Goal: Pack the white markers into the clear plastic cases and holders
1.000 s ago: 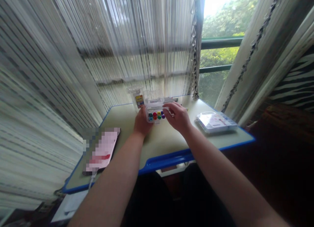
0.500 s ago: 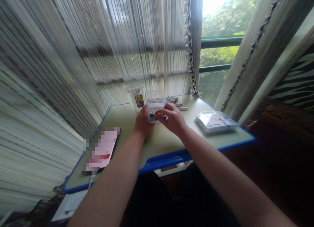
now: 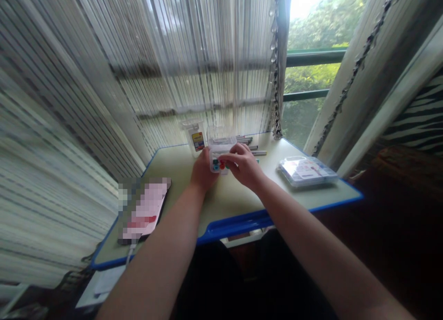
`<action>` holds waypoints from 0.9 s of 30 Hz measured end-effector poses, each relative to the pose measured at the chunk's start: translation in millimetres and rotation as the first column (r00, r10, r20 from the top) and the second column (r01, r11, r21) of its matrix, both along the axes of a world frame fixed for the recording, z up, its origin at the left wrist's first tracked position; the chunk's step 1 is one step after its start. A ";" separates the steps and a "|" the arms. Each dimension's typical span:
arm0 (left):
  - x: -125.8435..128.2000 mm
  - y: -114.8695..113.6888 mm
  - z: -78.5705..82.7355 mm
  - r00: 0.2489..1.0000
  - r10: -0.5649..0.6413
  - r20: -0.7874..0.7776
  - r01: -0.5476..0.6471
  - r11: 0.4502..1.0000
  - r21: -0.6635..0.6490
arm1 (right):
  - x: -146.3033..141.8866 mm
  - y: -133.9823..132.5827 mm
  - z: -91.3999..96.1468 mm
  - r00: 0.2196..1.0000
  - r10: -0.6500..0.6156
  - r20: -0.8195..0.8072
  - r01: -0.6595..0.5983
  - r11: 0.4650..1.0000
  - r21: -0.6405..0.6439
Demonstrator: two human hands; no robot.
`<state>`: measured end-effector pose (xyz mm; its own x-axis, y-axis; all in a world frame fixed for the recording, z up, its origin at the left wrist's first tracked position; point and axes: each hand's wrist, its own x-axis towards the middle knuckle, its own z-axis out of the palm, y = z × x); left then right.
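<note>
My left hand (image 3: pixel 204 170) is wrapped round the side of a small clear plastic box (image 3: pixel 213 150), whose lid (image 3: pixel 221 133) stands up at the back. Inside the near end of the box are small teal pieces (image 3: pixel 216 164) and a red piece (image 3: pixel 222 163), too small to name. Over the box's right side, my right hand (image 3: pixel 246 164) has its thumb and finger closed at the red piece. What they hold, if anything, is hidden. A bit of green shows beneath the right fingers.
A clear container (image 3: pixel 197 138) with a yellow label stands behind my left hand. Several markers (image 3: pixel 259 152) lie behind my right hand. A flat clear case (image 3: pixel 307 171) rests on the table (image 3: pixel 235 195) at right, and a tablet-like device (image 3: pixel 147 211) with a cable lies left.
The yellow and purple pieces that showed at my right fingers are gone from sight. The right fingers have shifted slightly over the box, which my left hand still holds.
</note>
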<state>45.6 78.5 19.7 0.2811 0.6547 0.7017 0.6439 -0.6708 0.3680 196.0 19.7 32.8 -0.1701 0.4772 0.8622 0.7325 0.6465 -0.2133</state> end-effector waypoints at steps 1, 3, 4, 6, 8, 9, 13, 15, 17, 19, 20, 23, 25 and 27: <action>0.0 0.1 0.3 1.000 0.000 -0.003 0.000 1.000 0.005 | 0.2 -0.5 0.3 1.000 0.000 0.000 0.000 1.000 0.004; 0.3 0.6 0.7 1.000 0.001 -0.011 -0.001 1.000 0.016 | 0.7 -1.6 0.9 1.000 0.003 0.001 -0.003 1.000 0.001; 0.5 1.0 0.8 1.000 0.002 -0.013 -0.002 1.000 0.022 | 1.0 -2.2 1.2 1.000 0.003 -0.001 -0.003 1.000 -0.004; 0.8 2.1 0.6 1.000 0.005 -0.020 -0.005 1.000 0.028 | 1.2 -3.1 1.7 1.000 -0.007 -0.005 0.007 1.000 -0.014; 0.9 3.0 0.2 1.000 0.009 -0.025 -0.008 1.000 0.029 | 1.0 -3.4 1.7 1.000 -0.024 -0.006 0.024 1.000 -0.019; 0.9 3.3 0.0 1.000 0.012 -0.027 -0.011 1.000 0.027 | 0.7 -3.3 1.6 1.000 -0.030 -0.008 0.030 0.999 -0.020; 0.6 3.1 -0.2 0.999 0.022 -0.035 -0.022 0.999 0.027 | -0.3 -2.4 0.5 1.000 -0.010 -0.028 0.009 1.000 -0.013; 0.5 2.9 -0.1 0.999 0.025 -0.040 -0.024 0.999 0.032 | -0.5 -2.2 0.1 0.999 0.002 -0.037 -0.002 1.000 -0.014; 0.5 3.4 -0.4 0.999 0.028 -0.041 -0.027 0.999 0.040 | -0.4 -2.3 0.0 0.999 0.005 -0.045 -0.006 1.000 -0.019; 0.4 4.5 -1.0 0.999 0.030 -0.036 -0.028 0.998 0.052 | 0.3 -2.4 0.3 0.998 0.011 -0.062 -0.012 1.000 -0.023; 0.3 5.1 -1.4 0.999 0.033 -0.029 -0.032 0.998 0.057 | 0.9 -2.3 0.4 0.997 0.013 -0.079 -0.015 1.000 -0.024; -0.2 6.8 -2.6 0.998 0.056 0.003 -0.056 0.997 0.053 | 2.9 -1.4 0.7 0.988 -0.005 -0.156 0.003 1.000 -0.015; -0.7 7.5 -3.1 0.998 0.066 0.020 -0.066 0.997 0.032 | 3.9 -0.7 0.3 0.977 -0.042 -0.209 0.044 0.999 0.001; -1.3 7.5 -3.2 0.997 0.060 0.038 -0.061 0.998 0.011 | 4.1 0.0 -0.7 0.972 -0.071 -0.224 0.077 0.997 0.019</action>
<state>44.2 86.0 16.5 0.2147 0.6612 0.7189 0.6692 -0.6357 0.3848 200.1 19.7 32.2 0.0631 0.4571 0.8872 0.7143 0.6001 -0.3600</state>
